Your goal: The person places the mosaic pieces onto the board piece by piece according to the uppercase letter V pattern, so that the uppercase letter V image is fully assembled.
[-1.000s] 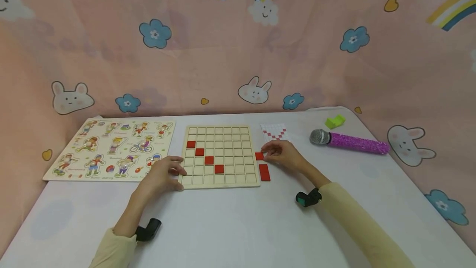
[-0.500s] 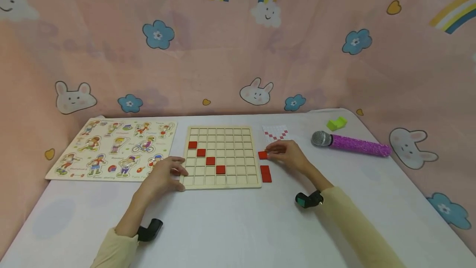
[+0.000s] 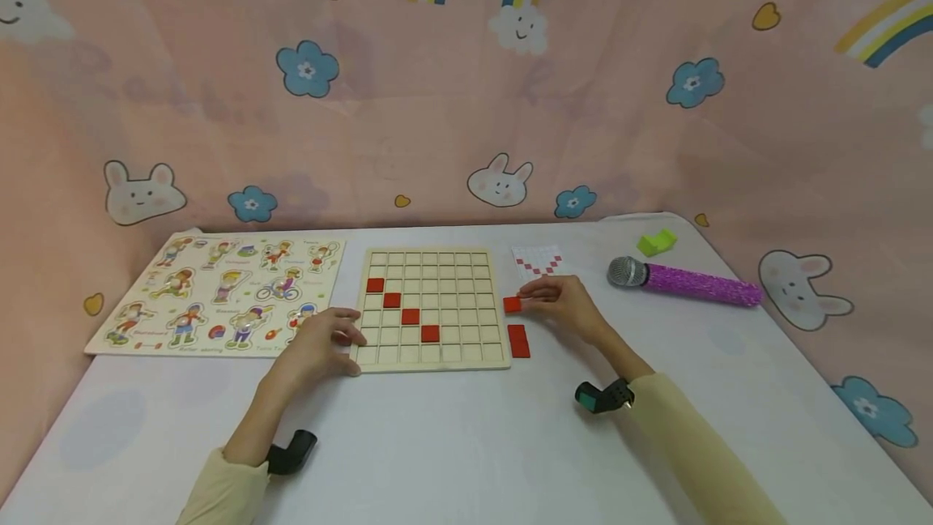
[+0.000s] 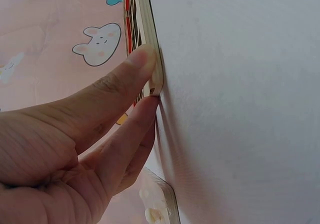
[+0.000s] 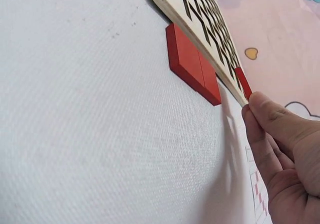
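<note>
A wooden grid board [image 3: 470,305] lies mid-table, with several red square tiles [image 3: 411,316] set in its cells along a descending diagonal. My left hand [image 3: 317,344] grips the board's near left corner, thumb and fingertips on its edges, as the left wrist view also shows. Just off the board's right edge, my right hand [image 3: 564,306] pinches a single red tile [image 3: 513,305] between thumb and fingers. Seen from the right wrist, that held tile [image 5: 243,83] overlaps the board's edge. Two more red tiles [image 3: 518,341] lie side by side below it.
Behind my right hand lies a small pattern card [image 3: 538,256] printed with a red V of squares. A picture puzzle board [image 3: 211,286] sits at the left. To the right are a purple microphone [image 3: 700,283] and a lime-green piece [image 3: 657,242].
My right hand and the pinched tile have shifted slightly right, away from the board's edge. The left hand keeps its place at the corner.
</note>
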Available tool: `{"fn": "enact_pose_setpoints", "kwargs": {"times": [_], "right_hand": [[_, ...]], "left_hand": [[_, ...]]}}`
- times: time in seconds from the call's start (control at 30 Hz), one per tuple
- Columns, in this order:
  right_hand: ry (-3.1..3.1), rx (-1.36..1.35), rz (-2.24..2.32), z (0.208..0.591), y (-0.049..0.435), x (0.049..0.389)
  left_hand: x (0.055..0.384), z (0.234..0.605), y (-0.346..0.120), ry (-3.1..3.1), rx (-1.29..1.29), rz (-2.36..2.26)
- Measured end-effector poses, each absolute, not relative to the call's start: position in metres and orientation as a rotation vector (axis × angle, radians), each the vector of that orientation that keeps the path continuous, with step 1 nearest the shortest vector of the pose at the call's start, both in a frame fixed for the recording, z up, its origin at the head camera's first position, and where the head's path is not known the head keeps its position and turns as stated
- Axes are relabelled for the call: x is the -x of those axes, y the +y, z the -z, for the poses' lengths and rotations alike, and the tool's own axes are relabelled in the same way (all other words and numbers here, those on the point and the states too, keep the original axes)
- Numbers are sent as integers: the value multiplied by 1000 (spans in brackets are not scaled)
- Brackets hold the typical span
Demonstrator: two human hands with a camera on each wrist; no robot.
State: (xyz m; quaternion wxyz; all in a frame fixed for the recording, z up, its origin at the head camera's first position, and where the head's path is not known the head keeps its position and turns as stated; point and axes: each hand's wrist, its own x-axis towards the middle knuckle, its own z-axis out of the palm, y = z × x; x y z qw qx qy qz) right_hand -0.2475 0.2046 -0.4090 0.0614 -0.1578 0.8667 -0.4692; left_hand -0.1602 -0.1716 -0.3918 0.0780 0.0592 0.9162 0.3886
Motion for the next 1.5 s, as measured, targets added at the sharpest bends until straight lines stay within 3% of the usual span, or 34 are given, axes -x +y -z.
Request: {"fn": "enact_pose_setpoints", "kwargs": {"times": [0.83,1.5], "right_hand": [[2545,363,1531,414,165,239],[2571,513,1524,410,133,231]], "left_hand": [[158,391,-172,2755,-201,-1189],[159,392,-171,2751,-203,-1189]]}}
